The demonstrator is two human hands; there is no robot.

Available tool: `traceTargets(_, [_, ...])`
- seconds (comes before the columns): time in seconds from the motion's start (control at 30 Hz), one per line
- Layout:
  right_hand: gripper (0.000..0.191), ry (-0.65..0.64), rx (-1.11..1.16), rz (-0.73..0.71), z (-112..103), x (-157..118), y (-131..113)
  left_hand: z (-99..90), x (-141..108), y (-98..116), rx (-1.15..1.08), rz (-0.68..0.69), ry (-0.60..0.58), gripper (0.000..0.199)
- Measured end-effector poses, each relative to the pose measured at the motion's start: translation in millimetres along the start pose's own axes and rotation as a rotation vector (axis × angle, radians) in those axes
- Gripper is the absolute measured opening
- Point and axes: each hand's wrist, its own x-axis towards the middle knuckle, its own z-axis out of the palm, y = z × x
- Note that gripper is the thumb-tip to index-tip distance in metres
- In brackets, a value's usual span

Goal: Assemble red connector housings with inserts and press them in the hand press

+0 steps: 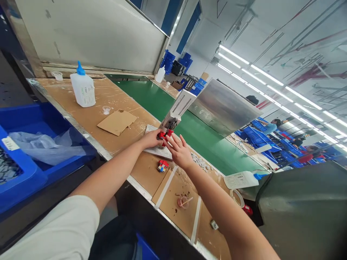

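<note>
A small red part sits at the metal press-like fixture on the workbench. My left hand has its fingers closed round the red part from the left. On the other side, my right hand has its fingers spread, with the fingertips close to the red part; whether they touch it cannot be made out. Nearer to me, a red, blue and yellow block-like piece lies on the cardboard. Small grey pieces are scattered to the right of my right hand.
White bottles with blue caps stand or lie on the bench. A small cup, a tape roll and cardboard lie there too. Blue bins are at left; a green belt runs behind.
</note>
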Motion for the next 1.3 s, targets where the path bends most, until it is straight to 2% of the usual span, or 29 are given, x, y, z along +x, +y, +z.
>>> traceTargets(0.1, [0.082, -0.089, 0.059, -0.018, -33.4, -10.4, -3.6, -2.4, -0.2, 4.0, -0.024, -0.015, -0.002, 0.04])
traceTargets(0.17, [0.072, -0.012, 0.142, 0.078, -58.1, -32.4, -5.4, -6.8, -2.2, 5.4, -0.056, 0.024, 0.046, 0.039])
traceTargets(0.23, [0.054, 0.144, 0.214, 0.304, -78.0, -68.2, -7.2, -14.6, -6.9, 6.4, -0.053, 0.129, 0.151, 0.033])
traceTargets(0.3, [0.038, 0.256, 0.242, 0.577, -88.6, -113.8, -11.0, -24.0, -14.6, 10.7, -0.046, 0.246, 0.316, 0.023])
traceTargets(0.33, [0.033, 0.261, 0.241, 0.702, -89.6, -137.6, -14.0, -27.8, -19.6, 15.8, -0.046, 0.282, 0.393, 0.018])
traceTargets(0.4, [0.03, 0.176, 0.22, 0.914, -83.6, -180.7, -22.2, -29.3, -31.6, 34.2, -0.039, 0.355, 0.55, 0.009])
traceTargets(0.47, [0.03, 0.042, 0.207, 1.047, -71.3, -210.4, -31.5, -17.9, -45.4, 63.6, -0.03, 0.426, 0.611, 0.009])
traceTargets(0.5, [0.029, -0.014, 0.21, 1.083, -64.9, -219.0, -35.8, -6.7, -52.4, 81.0, -0.016, 0.446, 0.554, 0.013])
traceTargets(0.53, [0.029, -0.055, 0.217, 1.102, -59.3, -223.4, -39.3, 7.7, -58.8, 99.0, -0.005, 0.455, 0.44, 0.017])
traceTargets(0.57, [0.028, -0.076, 0.228, 1.108, -54.9, -224.3, -42.1, 24.6, -64.5, 116.0, 0.003, 0.449, 0.282, 0.021])
traceTargets(0.63, [0.023, -0.06, 0.267, 1.1, -49.3, -218.3, -45.2, 62.1, -72.5, 142.7, 0.049, 0.368, -0.131, 0.024])
traceTargets(0.7, [0.023, 0.049, 0.371, 1.103, -45.6, -207.0, -47.0, 97.7, -75.9, 153.8, 0.063, 0.269, -0.46, 0.031])
traceTargets(0.73, [0.027, 0.13, 0.458, 1.11, -43.6, -201.0, -48.1, 112.7, -76.2, 153.1, 0.038, 0.246, -0.557, 0.042])
traceTargets(0.8, [0.04, 0.29, 0.664, 1.12, -38.3, -190.4, -51.4, 134.8, -74.7, 142.6, -0.035, 0.264, -0.675, 0.064])
traceTargets(0.87, [0.046, 0.373, 0.804, 1.093, -33.1, -183.8, -55.7, 146.9, -72.5, 127.2, -0.058, 0.3, -0.686, 0.068])
traceTargets(1.0, [0.054, 0.314, 0.8, 0.975, -33.4, -184.3, -65.6, 154.0, -71.8, 105.4, -0.035, 0.377, -0.635, 0.045])
traceTargets(1.07, [0.047, 0.333, 0.679, 0.994, -37.8, -187.6, -70.9, 155.7, -72.5, 100.0, -0.072, 0.328, -0.594, 0.043])
traceTargets(1.13, [0.041, 0.344, 0.537, 0.992, -41.1, -189.2, -76.5, 157.6, -72.5, 95.7, -0.122, 0.211, -0.544, 0.049])
traceTargets(1.23, [0.04, 0.168, 0.487, 0.791, -41.1, -185.7, -85.2, 158.9, -70.8, 91.5, -0.124, 0.121, -0.503, 0.049])
traceTargets(1.3, [0.041, 0.034, 0.495, 0.645, -39.1, -181.3, -89.5, 158.2, -69.7, 91.8, -0.072, 0.174, -0.508, 0.042])
